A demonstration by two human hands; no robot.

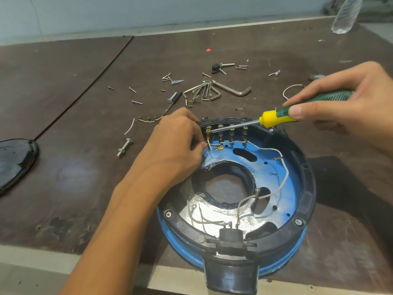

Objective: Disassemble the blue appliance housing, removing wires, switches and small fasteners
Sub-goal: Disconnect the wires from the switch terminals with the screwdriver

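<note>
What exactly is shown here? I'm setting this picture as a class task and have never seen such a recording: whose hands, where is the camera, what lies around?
One picture, taken by a camera worn on a person's head, looking down; no robot. The right hand holds a green-and-yellow screwdriver, tip at the switch terminals inside the round blue housing. The left hand pinches a white wire there. On the brown bench lie loose screws, hex keys, a bolt, a black lid and a clear bottle.
</note>
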